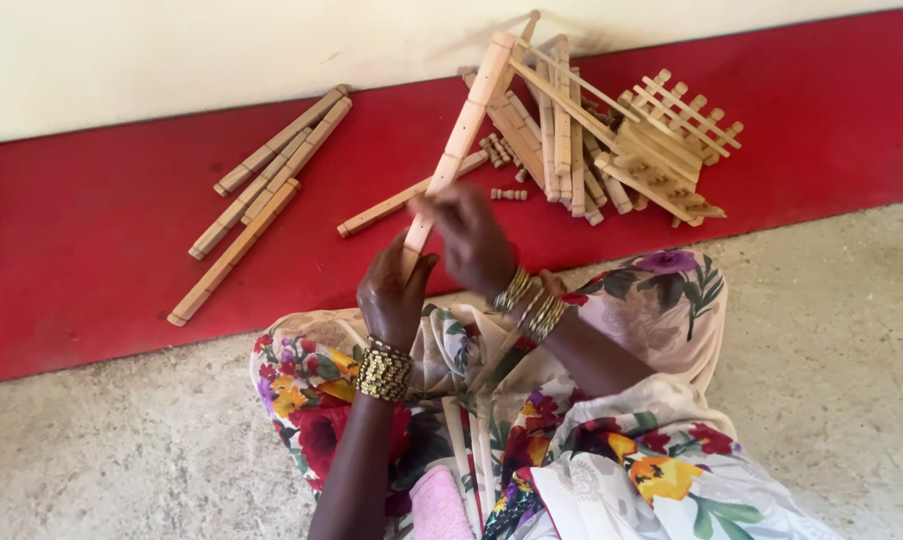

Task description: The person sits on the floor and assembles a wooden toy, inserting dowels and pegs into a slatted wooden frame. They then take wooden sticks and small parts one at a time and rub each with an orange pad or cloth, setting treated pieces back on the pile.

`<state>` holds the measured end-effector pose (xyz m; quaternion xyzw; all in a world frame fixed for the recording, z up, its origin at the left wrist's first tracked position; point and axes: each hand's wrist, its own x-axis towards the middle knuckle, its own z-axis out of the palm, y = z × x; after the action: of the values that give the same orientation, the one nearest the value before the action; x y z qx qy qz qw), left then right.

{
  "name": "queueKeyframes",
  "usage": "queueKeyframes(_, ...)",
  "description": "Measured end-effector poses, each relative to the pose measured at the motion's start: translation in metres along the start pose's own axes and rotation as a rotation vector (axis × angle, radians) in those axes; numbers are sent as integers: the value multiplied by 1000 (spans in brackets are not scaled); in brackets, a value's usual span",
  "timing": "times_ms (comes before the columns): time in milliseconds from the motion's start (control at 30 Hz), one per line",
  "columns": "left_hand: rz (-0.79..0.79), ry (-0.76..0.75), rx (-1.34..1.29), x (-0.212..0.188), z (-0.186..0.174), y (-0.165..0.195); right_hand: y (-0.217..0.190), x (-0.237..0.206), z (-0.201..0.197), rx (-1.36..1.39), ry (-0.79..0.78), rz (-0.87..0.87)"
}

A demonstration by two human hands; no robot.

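At frame centre, the left hand (396, 292) is clasping the long wooden slat's (463, 130) lower end; the blurred right hand (471, 238) is covering it, its grip unclear. Upper right, wooden pieces (611, 140) are overlapping.

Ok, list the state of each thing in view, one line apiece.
Long pale wooden bar with holes: held tilted, both hands on its lower end.
Left hand: gripping the bar.
Right hand: closed on the bar.
Four wooden slats: lying loose.
Pile of wooden lattice pieces: heaped.
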<state>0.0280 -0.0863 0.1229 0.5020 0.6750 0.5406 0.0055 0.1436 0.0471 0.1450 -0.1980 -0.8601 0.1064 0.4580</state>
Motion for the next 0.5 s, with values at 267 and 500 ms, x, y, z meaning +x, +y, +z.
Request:
queueKeyframes(267, 48, -36, -22, -6, -11, 19, 67, 54, -34, -89, 394, 236)
queueKeyframes(500, -396, -322, -434, -10, 13, 14, 60, 56, -36, 98, 542, 208)
